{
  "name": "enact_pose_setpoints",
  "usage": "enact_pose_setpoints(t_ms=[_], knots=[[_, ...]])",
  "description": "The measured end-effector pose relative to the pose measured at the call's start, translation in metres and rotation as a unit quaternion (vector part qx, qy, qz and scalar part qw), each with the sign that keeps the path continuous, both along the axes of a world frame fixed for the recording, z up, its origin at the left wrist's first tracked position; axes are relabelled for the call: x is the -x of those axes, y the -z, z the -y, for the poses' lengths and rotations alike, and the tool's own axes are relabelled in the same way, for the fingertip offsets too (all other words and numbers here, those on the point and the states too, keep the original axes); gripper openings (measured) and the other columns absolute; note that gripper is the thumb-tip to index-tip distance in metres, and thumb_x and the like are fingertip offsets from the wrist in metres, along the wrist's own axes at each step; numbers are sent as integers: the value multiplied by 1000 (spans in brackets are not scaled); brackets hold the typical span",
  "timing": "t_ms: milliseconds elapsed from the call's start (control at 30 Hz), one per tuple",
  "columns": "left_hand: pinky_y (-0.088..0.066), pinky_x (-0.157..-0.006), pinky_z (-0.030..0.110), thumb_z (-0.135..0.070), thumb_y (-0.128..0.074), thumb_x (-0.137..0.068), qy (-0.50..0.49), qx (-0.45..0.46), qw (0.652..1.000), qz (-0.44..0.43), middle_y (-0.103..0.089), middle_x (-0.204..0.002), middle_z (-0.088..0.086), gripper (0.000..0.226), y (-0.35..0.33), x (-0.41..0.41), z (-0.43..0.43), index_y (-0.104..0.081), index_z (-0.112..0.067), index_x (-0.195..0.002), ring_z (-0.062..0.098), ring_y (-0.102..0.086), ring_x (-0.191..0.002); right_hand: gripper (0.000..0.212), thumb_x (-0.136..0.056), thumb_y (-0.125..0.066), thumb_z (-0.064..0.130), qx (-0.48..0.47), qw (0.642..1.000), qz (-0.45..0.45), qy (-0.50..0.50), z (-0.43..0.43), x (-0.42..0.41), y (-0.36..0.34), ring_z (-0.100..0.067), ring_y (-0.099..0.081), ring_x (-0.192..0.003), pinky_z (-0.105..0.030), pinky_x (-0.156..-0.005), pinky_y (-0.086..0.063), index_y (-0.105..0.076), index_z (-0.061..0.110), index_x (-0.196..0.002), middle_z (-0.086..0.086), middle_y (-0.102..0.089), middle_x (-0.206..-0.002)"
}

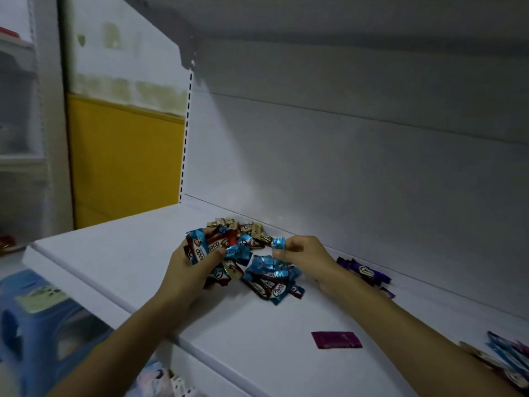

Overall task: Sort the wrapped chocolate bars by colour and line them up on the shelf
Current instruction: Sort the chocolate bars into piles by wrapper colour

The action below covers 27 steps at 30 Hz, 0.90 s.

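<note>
Blue foil-wrapped chocolate bars (272,277) heaped mid-way along the white metal shelf (114,253), with cream-gold bars (229,223) just beyond by the back panel (343,167). Pinched above the heap between thumb and fingers of the right hand (307,257), one small blue bar (278,243). Gripped in the curled fingers of the left hand (186,275), a handful of blue and brown bars (197,252). Right, along the panel, purple bars (363,272); nearer, alone, a flat magenta packet (336,339).

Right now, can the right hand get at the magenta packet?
Probably yes. The magenta packet lies alone on the shelf, with nothing over it and bare surface between it and the right hand. That hand pinches a blue bar, though, so it would likely set that down first.
</note>
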<state>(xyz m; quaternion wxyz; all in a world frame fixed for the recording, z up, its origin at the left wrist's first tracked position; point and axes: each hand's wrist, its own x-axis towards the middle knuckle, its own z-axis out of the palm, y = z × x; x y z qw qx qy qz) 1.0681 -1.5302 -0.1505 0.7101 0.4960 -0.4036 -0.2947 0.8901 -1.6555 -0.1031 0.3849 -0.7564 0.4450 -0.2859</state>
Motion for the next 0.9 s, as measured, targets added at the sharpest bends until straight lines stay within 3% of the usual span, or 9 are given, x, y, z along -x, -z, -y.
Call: enact_pose_setpoints(t_ms=[67, 167, 233, 333, 400, 500, 667, 833, 900], knots=[[-49, -44, 23, -15, -64, -89, 15, 0, 1000, -6, -76, -84, 2, 25, 1, -1, 2, -60, -31, -108, 16, -71, -62, 31, -81, -74, 31, 7, 1000, 0, 12, 3, 1, -2, -11, -53, -73, -24, -65, -41, -70, 1, -86, -20, -67, -101], [-52, -46, 26, -15, -64, -90, 32, 3, 999, -22, -76, -86, 5, 27, 1, -3, 4, -59, -31, -110, 19, -71, -66, 19, -82, -71, 35, -12, 1000, -3, 18, 11, 5, -6, -5, -54, -67, -17, -59, -41, -73, 17, -82, -6, -69, -90], [-56, -59, 36, -15, -64, -89, 41, 5, 999, -28, -76, -89, 5, 29, 1, -3, 5, -59, -32, -113, 24, -73, -73, 11, -80, -73, 33, -15, 999, -41, 0, 11, 5, 0, -5, -58, -72, -18, -59, -41, -69, 24, -84, 3, -67, -90], [-55, -74, 47, -14, -64, -89, 62, 6, 997, -37, -75, -93, 7, 32, 3, -5, 7, -58, -31, -115, 30, -73, -81, 22, -81, -73, 36, 70, 996, -29, 47, 8, -2, 13, -12, -61, -86, -19, -60, -40, -63, 26, -97, 3, -63, -92], [-57, -67, 43, -15, -65, -88, 72, 7, 996, -43, -75, -93, 8, 33, 3, -6, 7, -58, -30, -116, 30, -73, -81, 13, -84, -66, 43, 83, 994, 44, 47, 2, -12, 10, -8, -61, -82, -17, -61, -41, -67, 29, -84, 10, -65, -85], [-57, -55, 32, -15, -65, -87, 85, 9, 995, -49, -75, -94, 7, 32, 4, -6, 6, -59, -31, -114, 27, -73, -80, 23, -85, -66, 42, 15, 998, 52, -33, -10, -26, 3, -7, -59, -72, -18, -65, -44, -71, 32, -65, 9, -67, -78], [-57, -56, 33, -13, -63, -89, 84, 16, 996, -41, -75, -95, 7, 33, 7, -8, 5, -58, -30, -116, 28, -73, -81, 16, -93, -58, 24, -2, 998, 56, -10, -10, -25, -12, -7, -54, -67, -7, -46, -39, -66, 22, -78, 5, -60, -73], [-57, -57, 34, -15, -64, -88, 92, 18, 995, -35, -75, -96, 7, 31, 7, -7, 4, -60, -33, -113, 27, -73, -82, 20, -89, -59, 45, -8, 999, 17, -48, -19, -20, -12, -4, -60, -81, -16, -61, -39, -70, 30, -83, 14, -65, -82], [-57, -58, 35, -17, -65, -87, 90, 16, 995, -30, -75, -96, 6, 31, 8, -7, 3, -61, -35, -112, 27, -73, -82, 11, -86, -66, 36, -8, 997, 12, -80, -21, -25, -4, 0, -61, -80, -15, -65, -43, -72, 30, -79, 15, -67, -81]])
